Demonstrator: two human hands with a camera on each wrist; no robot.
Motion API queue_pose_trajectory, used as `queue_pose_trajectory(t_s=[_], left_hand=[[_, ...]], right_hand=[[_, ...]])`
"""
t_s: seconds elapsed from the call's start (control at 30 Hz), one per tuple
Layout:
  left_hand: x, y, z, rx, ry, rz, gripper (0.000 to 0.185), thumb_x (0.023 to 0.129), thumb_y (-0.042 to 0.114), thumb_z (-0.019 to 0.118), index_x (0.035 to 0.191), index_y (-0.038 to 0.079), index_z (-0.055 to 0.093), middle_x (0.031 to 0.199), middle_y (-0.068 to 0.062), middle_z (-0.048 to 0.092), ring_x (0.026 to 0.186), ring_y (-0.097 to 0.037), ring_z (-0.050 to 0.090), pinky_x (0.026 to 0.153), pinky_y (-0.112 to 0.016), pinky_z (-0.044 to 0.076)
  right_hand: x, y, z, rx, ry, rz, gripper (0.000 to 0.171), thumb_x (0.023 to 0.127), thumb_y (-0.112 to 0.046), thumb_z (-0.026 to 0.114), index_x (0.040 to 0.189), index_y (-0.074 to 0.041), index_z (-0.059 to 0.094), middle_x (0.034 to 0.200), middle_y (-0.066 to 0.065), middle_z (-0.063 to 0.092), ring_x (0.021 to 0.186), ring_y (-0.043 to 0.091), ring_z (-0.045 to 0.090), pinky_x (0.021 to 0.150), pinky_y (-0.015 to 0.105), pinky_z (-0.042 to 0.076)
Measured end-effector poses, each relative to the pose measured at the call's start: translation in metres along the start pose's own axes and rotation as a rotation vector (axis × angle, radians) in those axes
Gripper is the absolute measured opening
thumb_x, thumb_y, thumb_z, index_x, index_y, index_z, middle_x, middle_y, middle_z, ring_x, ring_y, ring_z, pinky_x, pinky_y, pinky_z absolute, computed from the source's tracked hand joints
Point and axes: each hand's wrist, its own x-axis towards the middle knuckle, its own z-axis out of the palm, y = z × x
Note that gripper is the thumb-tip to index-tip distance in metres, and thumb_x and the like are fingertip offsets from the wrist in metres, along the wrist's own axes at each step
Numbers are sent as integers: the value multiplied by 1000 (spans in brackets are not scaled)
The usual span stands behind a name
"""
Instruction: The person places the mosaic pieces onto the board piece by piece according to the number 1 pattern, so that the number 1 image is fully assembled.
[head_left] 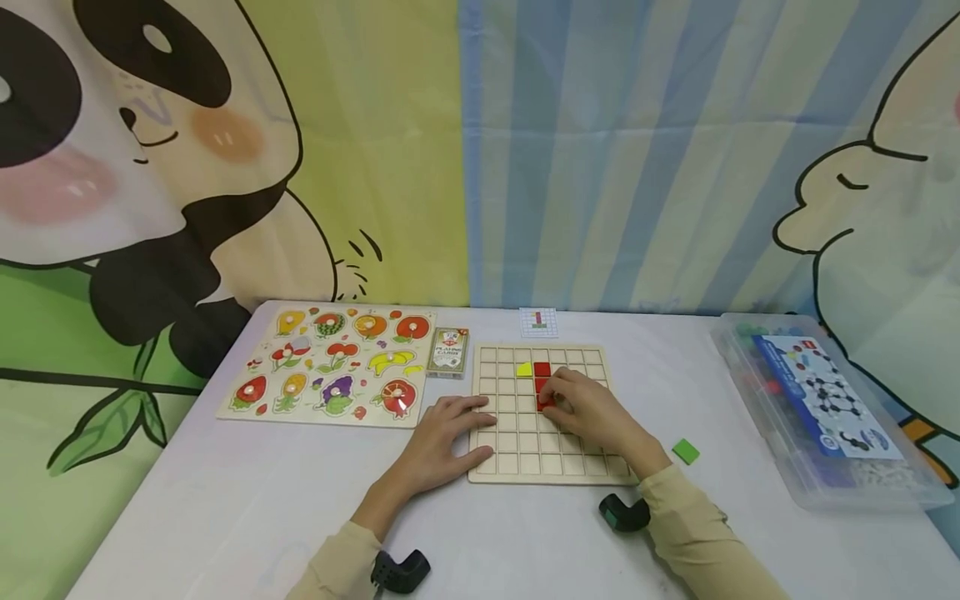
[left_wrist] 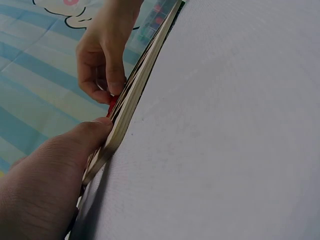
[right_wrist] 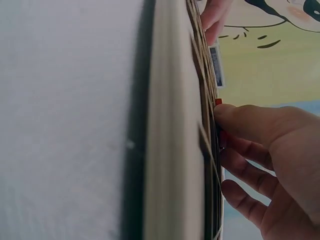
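A wooden grid board (head_left: 525, 450) lies on the white table. On it sit a yellow tile (head_left: 524, 369) and a column of red tiles (head_left: 542, 372). My right hand (head_left: 557, 400) rests on the board and pinches a red tile (head_left: 545, 402) just below that column; the red tile (left_wrist: 112, 102) also shows under its curled fingers in the left wrist view. My left hand (head_left: 468, 427) lies flat with straight fingers over the board's left edge, and its thumb (left_wrist: 92, 131) touches the board's rim (left_wrist: 131, 95). In the right wrist view my right thumb (right_wrist: 240, 120) presses on a red tile (right_wrist: 218, 102).
A loose green tile (head_left: 686, 452) lies right of the board. A fruit peg puzzle (head_left: 333, 365) and a card box (head_left: 448, 350) sit to the left, a small pattern card (head_left: 538, 322) behind. A clear plastic box (head_left: 817, 408) stands at the right edge.
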Motion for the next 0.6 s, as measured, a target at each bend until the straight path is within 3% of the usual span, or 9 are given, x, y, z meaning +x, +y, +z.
queue_pose_trajectory(t_s=[0.27, 0.47, 0.6], left_hand=[[1, 1, -3, 5, -18, -7, 43, 81, 49, 69, 119, 31, 63, 140, 6, 50, 124, -16, 42, 96, -43, 38], [0, 3, -4, 58, -87, -5, 81, 61, 79, 65, 127, 33, 55, 145, 8, 41, 128, -17, 37, 100, -43, 35], [-1, 3, -5, 75, -144, 12, 95, 54, 84, 64, 132, 33, 49, 149, 7, 35, 130, -17, 33, 102, -44, 32]], right_hand=[[-1, 2, 1, 5, 21, 4, 9, 86, -15, 69, 94, -20, 67, 99, -6, 60, 75, 6, 51, 71, 26, 46], [-5, 4, 0, 61, 18, 0, 10, 89, -14, 64, 96, -19, 69, 100, -5, 60, 79, 6, 53, 71, 26, 47], [-14, 8, -5, 100, 24, 27, 11, 92, -16, 60, 99, -18, 68, 102, -6, 61, 81, 6, 53, 71, 26, 47]])
